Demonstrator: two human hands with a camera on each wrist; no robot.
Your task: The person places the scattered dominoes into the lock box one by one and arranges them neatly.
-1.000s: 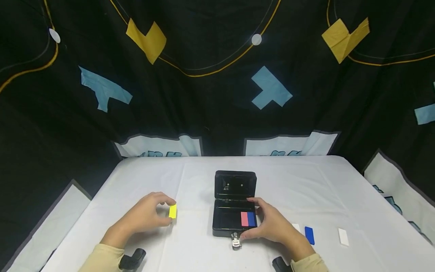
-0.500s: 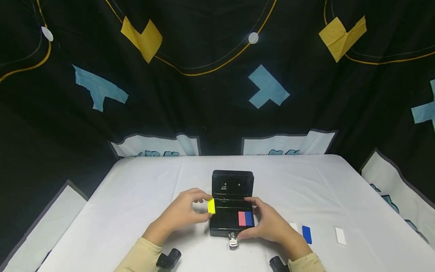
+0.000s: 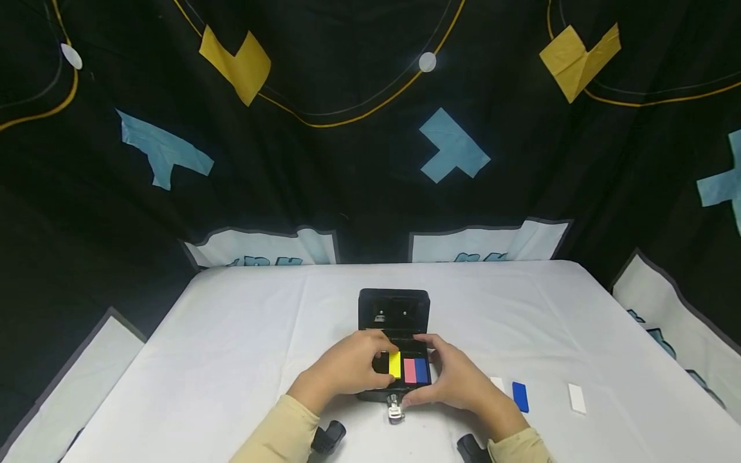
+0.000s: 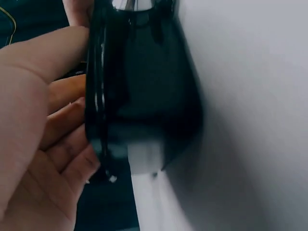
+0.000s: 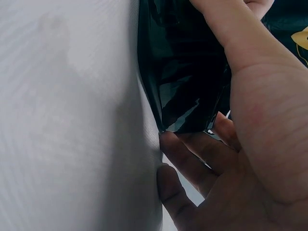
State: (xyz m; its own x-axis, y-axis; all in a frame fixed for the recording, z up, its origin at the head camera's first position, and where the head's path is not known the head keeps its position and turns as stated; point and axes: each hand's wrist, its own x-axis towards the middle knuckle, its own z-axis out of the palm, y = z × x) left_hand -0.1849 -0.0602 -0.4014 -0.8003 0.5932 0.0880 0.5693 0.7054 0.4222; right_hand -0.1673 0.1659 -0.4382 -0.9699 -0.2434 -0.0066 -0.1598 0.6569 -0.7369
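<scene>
Up at the back now, a black cloth (image 3: pixel 324 193) is seen hung in soft folds, crossed by drooping yellow lines (image 3: pixel 324 127); two yellow shapes (image 3: pixel 243 74) are spotted up high, a white dot (image 3: pixel 427 62) is caught on the line between them, light-blue shapes (image 3: pixel 454 145) are scattered lower down, dark-edged white panels (image 3: pixel 266 244) are shown below those, and a white-covered table (image 3: pixel 231 321) is stretched out in front

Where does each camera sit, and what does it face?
Head: head-worn, looking forward and down at the open hinged black box; left hand, right hand and sleeves show.
Left wrist: on that wrist, facing the black box; left hand at left.
Right wrist: on that wrist, facing the black box; right hand at right.
Both wrist views share the black box and white tabletop.
</scene>
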